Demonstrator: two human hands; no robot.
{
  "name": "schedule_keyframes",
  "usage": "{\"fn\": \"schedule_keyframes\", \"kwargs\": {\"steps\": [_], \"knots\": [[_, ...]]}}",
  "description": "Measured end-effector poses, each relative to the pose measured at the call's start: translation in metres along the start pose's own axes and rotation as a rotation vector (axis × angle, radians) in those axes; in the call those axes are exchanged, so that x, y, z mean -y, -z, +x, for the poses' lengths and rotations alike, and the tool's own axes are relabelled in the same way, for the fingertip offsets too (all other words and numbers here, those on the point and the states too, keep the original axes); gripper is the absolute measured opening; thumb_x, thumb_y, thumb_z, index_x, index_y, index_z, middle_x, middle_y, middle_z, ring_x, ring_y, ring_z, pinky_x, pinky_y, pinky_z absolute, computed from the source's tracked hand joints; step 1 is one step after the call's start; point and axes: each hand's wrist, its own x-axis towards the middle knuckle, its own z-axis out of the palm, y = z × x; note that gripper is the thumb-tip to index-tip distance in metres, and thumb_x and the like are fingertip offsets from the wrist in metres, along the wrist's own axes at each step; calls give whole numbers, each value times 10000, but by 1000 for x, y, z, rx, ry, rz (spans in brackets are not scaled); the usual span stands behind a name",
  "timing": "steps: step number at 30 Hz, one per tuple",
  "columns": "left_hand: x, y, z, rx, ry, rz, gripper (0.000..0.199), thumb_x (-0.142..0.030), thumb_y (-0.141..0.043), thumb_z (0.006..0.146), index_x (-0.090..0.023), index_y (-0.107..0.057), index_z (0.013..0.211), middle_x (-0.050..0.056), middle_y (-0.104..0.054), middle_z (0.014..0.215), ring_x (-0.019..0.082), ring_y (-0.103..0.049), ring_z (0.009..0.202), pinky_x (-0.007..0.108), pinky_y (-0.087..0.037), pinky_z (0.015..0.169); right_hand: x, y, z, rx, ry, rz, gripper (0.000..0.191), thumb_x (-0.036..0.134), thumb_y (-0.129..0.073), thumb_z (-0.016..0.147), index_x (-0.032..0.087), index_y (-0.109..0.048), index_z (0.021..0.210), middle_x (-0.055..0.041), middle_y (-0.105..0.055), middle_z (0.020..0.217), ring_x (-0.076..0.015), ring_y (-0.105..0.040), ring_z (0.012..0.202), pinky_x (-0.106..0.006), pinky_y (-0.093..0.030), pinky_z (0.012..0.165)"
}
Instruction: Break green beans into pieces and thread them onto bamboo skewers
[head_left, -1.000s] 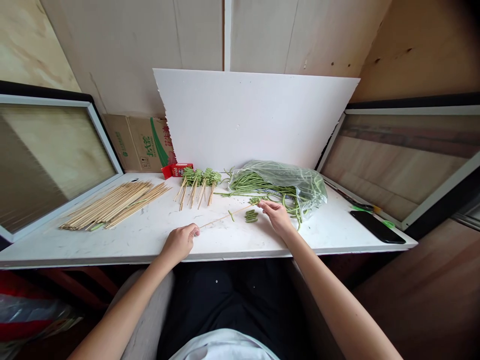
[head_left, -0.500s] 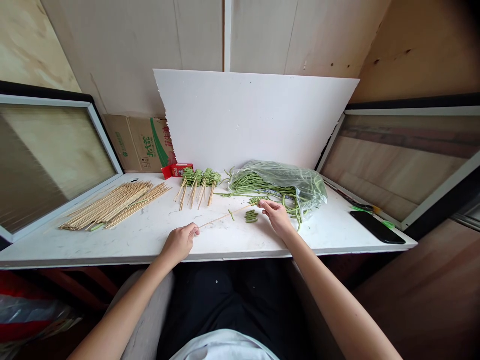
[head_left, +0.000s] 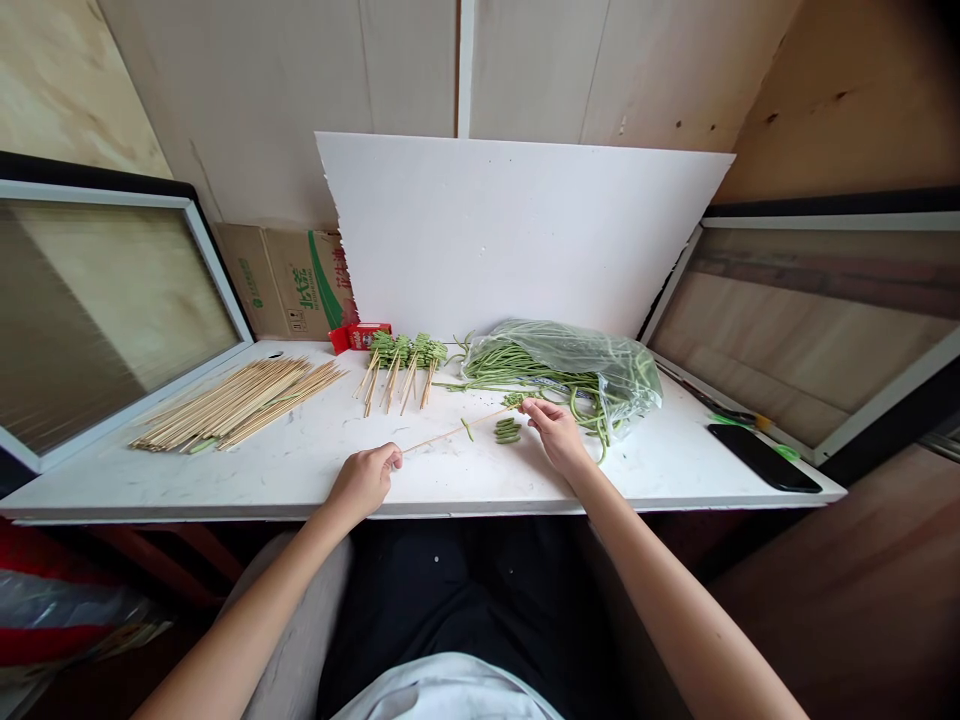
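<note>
My left hand [head_left: 365, 482] is closed around the near end of a thin bamboo skewer [head_left: 435, 438], which slants up to the right. At its far end, the fingertips of my right hand [head_left: 553, 430] are pinched together on the skewer; whether a bean piece is also in them is hidden. One short green bean piece [head_left: 467, 430] crosses the skewer's middle, and I cannot tell if it is threaded or lying behind. Beside my right hand lies a small row of cut bean pieces [head_left: 508, 431]. More cut pieces [head_left: 514, 399] lie just behind the fingertips.
Loose bamboo skewers [head_left: 240, 405] are piled at left. Several finished bean skewers [head_left: 409, 352] stand near a red box [head_left: 361, 337]. Long beans [head_left: 517, 365] spill from a clear plastic bag [head_left: 600, 355]. A black phone [head_left: 763, 458] lies at the right, by a white-framed glass panel [head_left: 817, 310].
The view has shifted slightly, moving the scene a little to the right. Both hands keep the same hold on the skewer, with hardly any movement.
</note>
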Motion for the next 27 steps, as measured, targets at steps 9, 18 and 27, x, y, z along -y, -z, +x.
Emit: {"fn": "schedule_keyframes", "kwargs": {"steps": [9, 18, 27], "knots": [[4, -2, 1, 11, -17, -9, 292, -74, -439, 838, -243, -673, 884, 23, -758, 853, 215, -705, 815, 291, -483, 743, -1, -2, -2, 5, 24, -3, 401, 631, -793, 802, 238, -801, 883, -67, -769, 979, -239, -667, 917, -340, -480, 783], [4, -1, 0, 2, -26, -15, 294, -84, -432, 852, -238, -682, 869, 24, -750, 829, 209, -702, 794, 292, -491, 741, 3, -6, -5, -11, 24, -26, 398, 637, -800, 793, 244, -798, 861, -69, -768, 982, -259, -664, 946, -357, -492, 793], [8, -3, 1, -21, -7, -127, 316, -272, -455, 969, -233, -757, 884, 38, -811, 918, 225, -750, 883, 315, -547, 815, -6, -17, -6, -63, -74, 78, 476, 669, -807, 756, 216, -786, 899, -98, -748, 961, -259, -688, 942, -333, -500, 716]]}}
